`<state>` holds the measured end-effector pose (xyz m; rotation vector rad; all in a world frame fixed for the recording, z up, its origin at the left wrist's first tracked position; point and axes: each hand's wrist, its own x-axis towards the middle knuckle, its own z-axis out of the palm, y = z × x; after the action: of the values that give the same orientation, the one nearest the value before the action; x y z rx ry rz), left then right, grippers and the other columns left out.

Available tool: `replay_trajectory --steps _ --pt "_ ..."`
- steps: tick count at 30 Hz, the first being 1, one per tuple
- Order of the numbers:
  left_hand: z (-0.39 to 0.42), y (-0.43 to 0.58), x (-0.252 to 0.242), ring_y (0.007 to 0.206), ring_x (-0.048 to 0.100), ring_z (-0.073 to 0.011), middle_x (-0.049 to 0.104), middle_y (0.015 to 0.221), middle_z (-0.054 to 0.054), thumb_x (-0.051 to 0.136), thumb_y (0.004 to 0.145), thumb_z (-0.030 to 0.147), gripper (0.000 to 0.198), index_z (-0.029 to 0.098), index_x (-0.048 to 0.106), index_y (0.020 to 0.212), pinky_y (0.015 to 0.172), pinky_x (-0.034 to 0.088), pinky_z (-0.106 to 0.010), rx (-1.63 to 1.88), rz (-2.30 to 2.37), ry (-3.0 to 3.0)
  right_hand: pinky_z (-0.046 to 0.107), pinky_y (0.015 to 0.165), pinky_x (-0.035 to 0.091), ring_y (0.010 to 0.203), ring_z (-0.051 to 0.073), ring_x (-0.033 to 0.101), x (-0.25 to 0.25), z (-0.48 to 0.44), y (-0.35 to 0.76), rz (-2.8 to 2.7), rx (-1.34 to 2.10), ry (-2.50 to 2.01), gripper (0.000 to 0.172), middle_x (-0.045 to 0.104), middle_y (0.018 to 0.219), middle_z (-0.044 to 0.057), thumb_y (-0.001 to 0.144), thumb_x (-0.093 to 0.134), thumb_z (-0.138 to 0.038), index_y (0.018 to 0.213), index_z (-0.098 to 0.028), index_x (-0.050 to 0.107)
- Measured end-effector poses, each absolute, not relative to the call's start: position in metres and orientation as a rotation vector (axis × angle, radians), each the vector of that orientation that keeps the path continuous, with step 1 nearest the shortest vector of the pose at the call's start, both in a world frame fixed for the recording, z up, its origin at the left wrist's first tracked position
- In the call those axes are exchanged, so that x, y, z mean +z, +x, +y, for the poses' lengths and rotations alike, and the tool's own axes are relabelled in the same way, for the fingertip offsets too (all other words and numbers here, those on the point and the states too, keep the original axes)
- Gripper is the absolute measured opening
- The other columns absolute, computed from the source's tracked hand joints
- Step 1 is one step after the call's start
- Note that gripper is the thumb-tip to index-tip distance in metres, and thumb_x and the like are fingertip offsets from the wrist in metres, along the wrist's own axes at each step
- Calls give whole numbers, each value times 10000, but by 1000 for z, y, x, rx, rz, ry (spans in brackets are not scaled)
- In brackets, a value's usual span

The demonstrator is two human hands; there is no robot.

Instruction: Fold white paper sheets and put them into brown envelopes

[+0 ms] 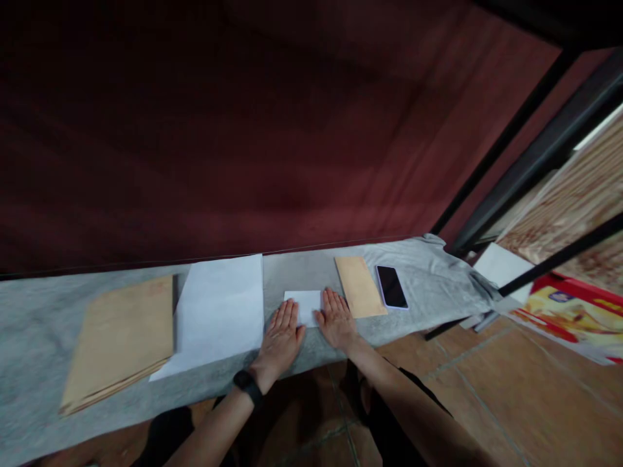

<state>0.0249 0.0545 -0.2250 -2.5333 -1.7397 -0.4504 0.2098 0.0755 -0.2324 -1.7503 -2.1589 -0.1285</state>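
A small white piece of paper (307,307), seemingly folded, lies flat on the grey cloth. On its left edge rests my left hand (283,332), palm down with the fingers stretched out. My right hand (337,319) lies flat over its right edge, fingers extended too. Just right of that hand is a brown envelope (361,285). To the left of my left hand lie larger white sheets (221,308). A stack of big brown envelopes (124,331) sits farther left.
A phone (392,287) with a dark screen lies right of the small envelope. The grey cloth (29,350) covers a narrow table against a dark red wall (292,162). Black metal bars (506,143) and a red and yellow box (569,311) stand at the right.
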Motion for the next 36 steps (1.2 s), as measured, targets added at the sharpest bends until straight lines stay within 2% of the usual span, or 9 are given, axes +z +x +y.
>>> replay_trajectory --steps 7,13,19,21,24,28,30,33,36 --pt "61 28 -219 1422 383 -290 432 1505 -214 404 954 305 544 36 454 1425 1158 341 -438 -319 -1735 -2539 409 1172 301 1427 220 374 -234 41 201 -2327 -161 -1444 530 401 1542 97 1020 396 -418 1484 -163 414" --pt "64 26 -204 1396 418 -315 455 1468 -265 447 960 253 496 -1 480 1386 1142 346 -432 -72 -1658 -2592 411 1144 350 1394 240 427 -240 27 211 -2199 -243 -1515 541 467 1487 155 1006 427 -400 1455 -98 448" --pt "62 25 -198 1353 480 -304 495 1416 -296 418 898 29 451 41 538 1333 1108 387 -462 -35 -1611 -2620 415 1123 380 1355 253 477 -236 27 221 -2189 -232 -1574 529 508 1456 166 973 491 -381 1417 -94 493" --pt "61 22 -195 1334 504 -288 508 1411 -280 397 853 -37 509 69 550 1327 1091 412 -445 -54 -1601 -2634 426 1119 388 1343 255 488 -232 29 222 -2190 -198 -1564 506 539 1431 162 951 531 -353 1393 -106 521" --pt "59 12 -186 1267 569 -251 572 1383 -195 394 829 -46 535 141 584 1293 1050 456 -410 -160 -1584 -2707 440 1110 399 1306 249 521 -223 37 225 -2183 -107 -1527 419 612 1357 135 903 591 -255 1309 -151 598" --pt "63 -4 -167 1054 673 -229 710 1165 -94 427 879 72 377 224 668 1126 960 498 -379 -577 -1649 -2747 379 1049 445 1102 190 648 -205 52 232 -2084 156 -1420 268 727 1140 53 926 524 -181 1122 -239 697" --pt "70 -8 -155 973 682 -236 737 1051 -79 468 920 225 249 226 696 1021 911 504 -369 -985 -1784 -2643 304 858 521 900 180 688 -194 59 236 -1925 346 -1376 227 747 957 36 959 503 -281 1001 -226 719" --pt "84 -8 -143 799 669 -204 722 838 -37 588 851 466 282 203 679 895 744 511 -295 -1723 -2091 -2456 240 576 460 642 155 606 -183 73 236 -1638 545 -1344 348 658 704 4 948 503 -457 807 -190 677" --pt "94 -4 -149 711 636 -169 688 763 -9 691 722 545 407 181 645 897 642 479 -249 -2247 -2327 -2298 220 503 387 563 130 522 -184 85 231 -1483 610 -1372 398 580 618 -21 920 496 -515 749 -182 633"
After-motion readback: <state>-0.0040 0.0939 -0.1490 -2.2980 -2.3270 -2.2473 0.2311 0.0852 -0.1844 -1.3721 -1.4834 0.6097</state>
